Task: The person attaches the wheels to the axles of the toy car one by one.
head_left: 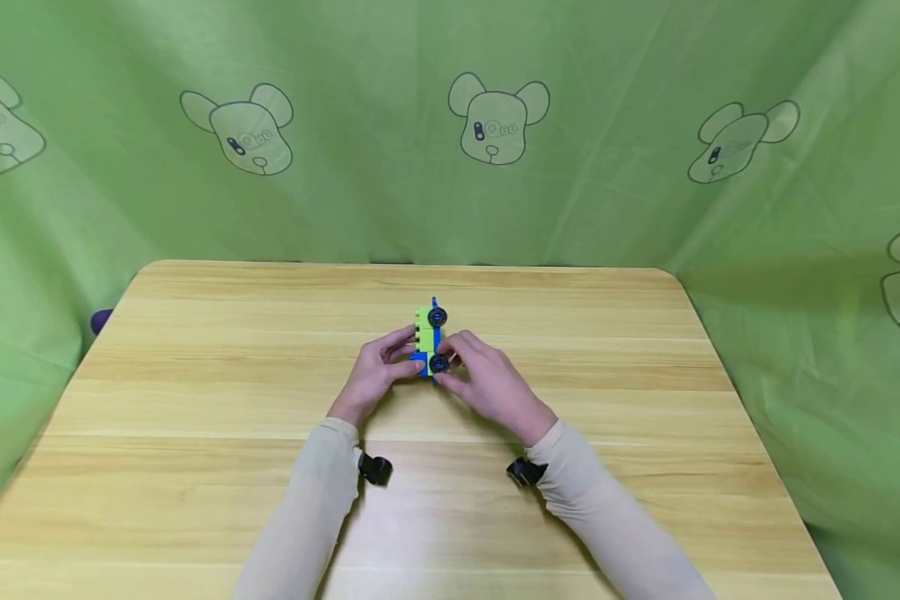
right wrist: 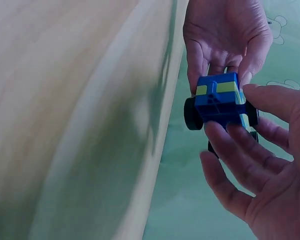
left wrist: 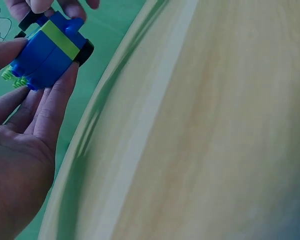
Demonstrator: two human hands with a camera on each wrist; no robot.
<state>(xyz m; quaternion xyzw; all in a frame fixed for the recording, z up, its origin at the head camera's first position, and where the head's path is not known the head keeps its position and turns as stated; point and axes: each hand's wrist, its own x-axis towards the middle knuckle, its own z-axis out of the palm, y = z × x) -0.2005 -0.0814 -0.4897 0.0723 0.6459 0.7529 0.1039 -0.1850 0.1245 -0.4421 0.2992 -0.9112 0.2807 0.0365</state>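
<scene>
A toy car [head_left: 426, 338] made of lime-green and blue building bricks is held up above the table, on its side, with its studs facing left in the head view. My left hand [head_left: 369, 379] grips it at the blue brick [left wrist: 42, 60] on its near end, thumb on one side and fingers on the other. From the right, my right hand [head_left: 495, 390] pinches around the near black wheel [head_left: 438, 363]; its thumb lies on that wheel in the right wrist view, fingers under the blue base [right wrist: 222, 107]. The far wheel [head_left: 437, 317] is untouched.
The light wooden table [head_left: 195, 367] extends around both hands. Green curtains [head_left: 375, 192] with printed bear heads hang behind it and at the sides. A purple object [head_left: 101, 321] shows past the table's left edge. Dark wrist cameras [head_left: 376, 469] sit at both cuffs.
</scene>
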